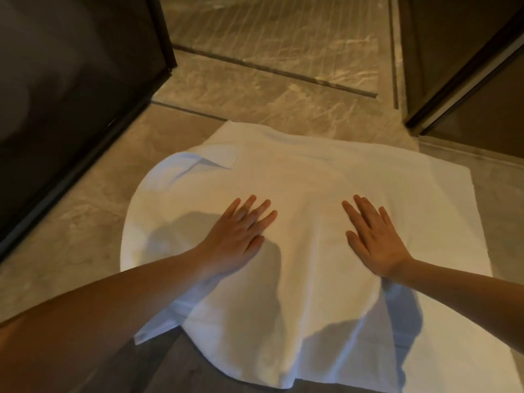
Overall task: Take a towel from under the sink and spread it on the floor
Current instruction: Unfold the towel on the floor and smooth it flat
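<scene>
A white towel (297, 177) lies spread out on the beige marble floor (79, 222), filling the middle of the view. Its far left corner is folded over, and its near edge is rumpled. My left hand (241, 231) rests flat on the towel, palm down, fingers apart. My right hand (374, 236) lies flat on it too, a little to the right, fingers spread. Neither hand holds anything. The sink is out of view.
A dark glass panel with a black frame (85, 109) stands at the left. A dark door or cabinet (465, 66) stands at the right. A long drain slot (269, 69) runs across the shower floor beyond the towel.
</scene>
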Demonstrator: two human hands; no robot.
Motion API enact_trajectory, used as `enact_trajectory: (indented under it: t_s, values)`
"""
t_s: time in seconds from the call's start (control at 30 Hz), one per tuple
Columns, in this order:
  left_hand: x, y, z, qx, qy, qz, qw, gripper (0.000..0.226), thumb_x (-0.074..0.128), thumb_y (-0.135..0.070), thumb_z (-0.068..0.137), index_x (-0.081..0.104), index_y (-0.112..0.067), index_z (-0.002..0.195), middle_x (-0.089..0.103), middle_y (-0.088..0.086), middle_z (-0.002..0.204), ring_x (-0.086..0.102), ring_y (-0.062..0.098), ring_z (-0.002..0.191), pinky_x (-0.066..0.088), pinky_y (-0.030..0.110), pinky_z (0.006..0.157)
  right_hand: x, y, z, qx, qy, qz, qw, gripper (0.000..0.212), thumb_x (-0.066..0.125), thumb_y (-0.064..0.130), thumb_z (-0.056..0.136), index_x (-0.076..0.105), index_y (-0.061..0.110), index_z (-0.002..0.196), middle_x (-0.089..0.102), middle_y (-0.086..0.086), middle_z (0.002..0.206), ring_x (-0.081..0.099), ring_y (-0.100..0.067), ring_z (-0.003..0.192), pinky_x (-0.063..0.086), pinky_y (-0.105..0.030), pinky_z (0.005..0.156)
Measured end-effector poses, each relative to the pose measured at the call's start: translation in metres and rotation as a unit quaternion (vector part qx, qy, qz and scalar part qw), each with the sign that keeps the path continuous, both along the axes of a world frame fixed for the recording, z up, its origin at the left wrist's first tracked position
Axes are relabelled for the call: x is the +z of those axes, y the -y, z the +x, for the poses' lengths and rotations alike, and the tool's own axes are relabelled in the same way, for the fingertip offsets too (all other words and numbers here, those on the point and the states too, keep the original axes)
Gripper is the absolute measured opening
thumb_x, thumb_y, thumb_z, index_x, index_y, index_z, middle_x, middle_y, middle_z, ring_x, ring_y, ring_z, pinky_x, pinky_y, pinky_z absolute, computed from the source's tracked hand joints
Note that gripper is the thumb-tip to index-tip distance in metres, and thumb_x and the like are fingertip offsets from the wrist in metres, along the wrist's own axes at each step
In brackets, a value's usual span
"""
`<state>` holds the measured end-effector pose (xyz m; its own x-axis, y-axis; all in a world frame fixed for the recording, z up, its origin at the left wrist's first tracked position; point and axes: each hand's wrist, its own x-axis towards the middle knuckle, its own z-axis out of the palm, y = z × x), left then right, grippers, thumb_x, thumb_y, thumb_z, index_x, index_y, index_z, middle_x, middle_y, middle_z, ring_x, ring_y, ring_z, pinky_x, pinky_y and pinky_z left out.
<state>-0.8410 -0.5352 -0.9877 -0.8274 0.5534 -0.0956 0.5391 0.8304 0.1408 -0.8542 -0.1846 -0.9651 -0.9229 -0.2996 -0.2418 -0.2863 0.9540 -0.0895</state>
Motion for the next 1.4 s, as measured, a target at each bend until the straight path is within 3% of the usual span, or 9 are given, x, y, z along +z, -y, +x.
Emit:
enact_trajectory:
  t_s: [0.2, 0.43, 0.5, 0.63, 0.7, 0.93, 1.1, 1.23, 1.4]
  values:
    - [0.004, -0.009, 0.008, -0.026, 0.000, -0.011, 1.000, 0.056, 0.016, -0.040, 0.101, 0.015, -0.026, 0.156, 0.010, 0.000, 0.164, 0.006, 0.027, 0.151, 0.007, 0.046, 0.121, 0.003, -0.018, 0.015, 0.001, 0.012, 0.006, 1.000, 0.067, 0.009, 0.052, 0.095, 0.005, 0.026, 0.157, 0.004, -0.004, 0.165, -0.001, -0.020, 0.152, 0.002, -0.046, 0.121]
    - [0.007, 0.013, 0.032, -0.043, -0.004, -0.024, 0.999, 0.054, 0.023, -0.040, 0.103, 0.020, -0.025, 0.155, 0.019, 0.002, 0.162, 0.014, 0.028, 0.149, 0.016, 0.048, 0.119, -0.001, -0.001, 0.049, -0.013, 0.051, -0.015, 0.998, 0.068, 0.003, 0.051, 0.093, -0.010, 0.025, 0.155, -0.010, -0.004, 0.165, -0.016, -0.019, 0.150, -0.007, -0.052, 0.117]
    - [0.007, 0.015, 0.034, -0.047, 0.004, -0.028, 0.998, 0.055, 0.021, -0.042, 0.102, 0.019, -0.027, 0.155, 0.018, 0.001, 0.163, 0.013, 0.027, 0.149, 0.015, 0.047, 0.119, 0.003, 0.006, 0.052, -0.025, 0.060, -0.012, 0.998, 0.071, 0.007, 0.051, 0.093, -0.003, 0.022, 0.157, -0.005, -0.006, 0.165, -0.011, -0.021, 0.150, -0.002, -0.054, 0.117]
    - [0.015, 0.017, 0.026, -0.026, 0.015, 0.006, 1.000, 0.053, 0.019, -0.037, 0.101, 0.023, -0.028, 0.153, 0.020, -0.004, 0.162, 0.015, 0.021, 0.149, 0.015, 0.041, 0.119, 0.035, 0.028, 0.009, -0.031, 0.011, -0.044, 0.998, 0.071, 0.021, 0.048, 0.091, 0.029, 0.013, 0.153, 0.027, -0.015, 0.158, 0.020, -0.030, 0.147, 0.025, -0.049, 0.115]
    - [0.018, 0.026, 0.016, 0.000, 0.017, 0.023, 1.000, 0.051, 0.024, -0.035, 0.103, 0.022, -0.028, 0.153, 0.017, -0.007, 0.162, 0.012, 0.019, 0.150, 0.011, 0.037, 0.120, 0.053, 0.043, -0.022, -0.010, -0.017, -0.060, 0.998, 0.066, 0.030, 0.040, 0.093, 0.033, 0.009, 0.151, 0.031, -0.018, 0.156, 0.025, -0.033, 0.146, 0.028, -0.048, 0.114]
    - [0.021, 0.047, -0.006, 0.088, 0.024, 0.048, 0.995, 0.052, 0.030, -0.032, 0.103, 0.020, -0.029, 0.154, 0.014, -0.006, 0.163, 0.011, 0.020, 0.150, 0.007, 0.039, 0.120, 0.041, 0.148, -0.055, 0.101, -0.024, -0.089, 0.991, 0.056, 0.037, 0.030, 0.103, 0.023, 0.016, 0.155, 0.023, -0.008, 0.162, 0.018, -0.026, 0.149, 0.016, -0.044, 0.118]
    - [0.015, 0.066, -0.026, 0.100, 0.000, 0.047, 0.994, 0.052, 0.031, -0.033, 0.103, 0.021, -0.031, 0.154, 0.014, -0.005, 0.163, 0.012, 0.021, 0.149, 0.007, 0.041, 0.120, 0.005, 0.200, -0.065, 0.003, -0.033, -0.125, 0.992, 0.055, 0.028, 0.033, 0.104, 0.018, 0.021, 0.157, 0.016, -0.004, 0.164, 0.010, -0.025, 0.151, 0.009, -0.045, 0.120]
    - [0.008, 0.088, -0.060, 0.111, -0.013, 0.000, 0.994, 0.053, 0.023, -0.039, 0.102, 0.016, -0.036, 0.154, 0.009, -0.004, 0.164, 0.012, 0.022, 0.148, 0.011, 0.043, 0.118, -0.017, 0.206, -0.073, -0.035, -0.046, -0.092, 0.994, 0.056, 0.019, 0.039, 0.103, 0.013, 0.027, 0.157, 0.011, 0.000, 0.165, 0.004, -0.022, 0.151, 0.004, -0.043, 0.122]
    - [0.002, 0.105, -0.097, 0.222, 0.001, 0.008, 0.975, 0.052, 0.020, -0.041, 0.102, 0.006, -0.045, 0.152, 0.003, -0.011, 0.164, 0.001, 0.017, 0.150, 0.003, 0.047, 0.120, -0.024, 0.203, -0.080, -0.032, -0.061, -0.092, 0.993, 0.057, 0.017, 0.041, 0.102, 0.010, 0.028, 0.157, 0.009, 0.001, 0.165, 0.002, -0.021, 0.152, 0.002, -0.042, 0.122]
